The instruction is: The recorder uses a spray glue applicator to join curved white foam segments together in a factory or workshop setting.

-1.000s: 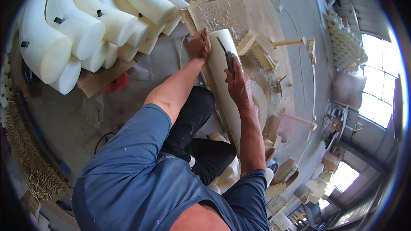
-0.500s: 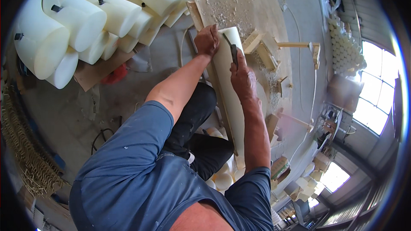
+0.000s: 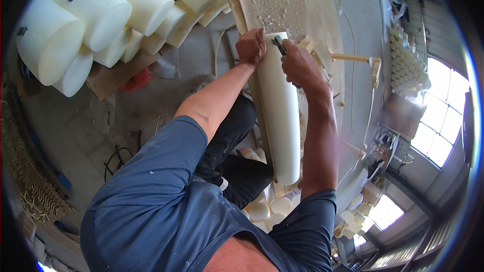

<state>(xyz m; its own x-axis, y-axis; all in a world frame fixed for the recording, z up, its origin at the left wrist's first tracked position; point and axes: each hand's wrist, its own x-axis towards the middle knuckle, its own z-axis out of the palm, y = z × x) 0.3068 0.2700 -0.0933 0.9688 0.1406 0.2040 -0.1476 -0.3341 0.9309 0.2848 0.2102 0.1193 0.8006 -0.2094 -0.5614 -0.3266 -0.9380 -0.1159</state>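
A long smooth white cylinder (image 3: 282, 121) lies lengthwise along the wooden workbench in front of me. My left hand (image 3: 251, 47) is closed at its far left edge, with the fingers curled and partly hidden from view. Above the cylinder's far end, my right hand (image 3: 302, 65) grips a dark, narrow hand tool (image 3: 279, 45). The tool's tip points to the far left, over or against the white surface. Most of its handle is hidden inside the fist, so I cannot tell its exact kind.
Pale shavings (image 3: 275, 15) litter the far part of the workbench (image 3: 322, 15). A wooden frame (image 3: 353, 57) sticks out to the right. Large bent white pieces (image 3: 106, 20) with black plugs are stacked at far left. Short white cylinders (image 3: 259, 211) lie below the bench's near end.
My right hand has moved right and slightly farther away, and the tool has shifted to the right with it. More of the cylinder's near length shows. My left hand stays at the far end.
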